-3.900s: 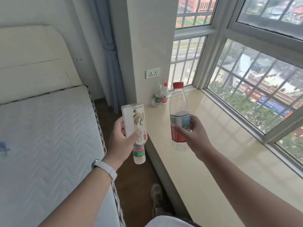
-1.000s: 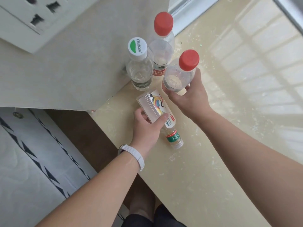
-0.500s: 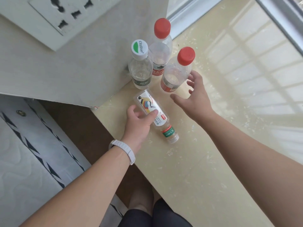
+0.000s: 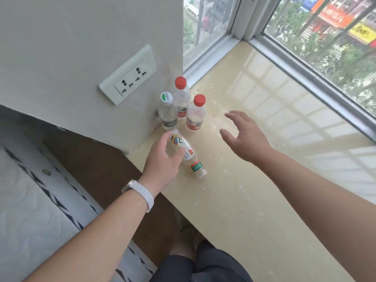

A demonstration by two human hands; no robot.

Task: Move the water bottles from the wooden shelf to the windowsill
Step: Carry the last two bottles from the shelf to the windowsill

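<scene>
Three clear water bottles stand upright in the windowsill's (image 4: pixel 264 190) corner by the wall: one with a green-and-white cap (image 4: pixel 167 113), a red-capped one (image 4: pixel 181 98) behind it, and another red-capped one (image 4: pixel 196 117) in front. A fourth bottle with a bird label (image 4: pixel 190 157) lies on its side on the sill, its cap end pointing toward me. My left hand (image 4: pixel 160 161) wraps around its base end. My right hand (image 4: pixel 244 139) hovers open to the right of the standing bottles, touching nothing.
A wall with a double socket (image 4: pixel 130 78) juts out just left of the bottles. Window frames (image 4: pixel 305 78) border the sill at the back and right. A white mattress (image 4: pixel 30 210) lies at lower left, with a strip of brown floor between it and the sill.
My right hand has let go of the front red-capped bottle, which now stands on the sill, and has drawn back to the right. My left hand has laid the bird-label bottle down.
</scene>
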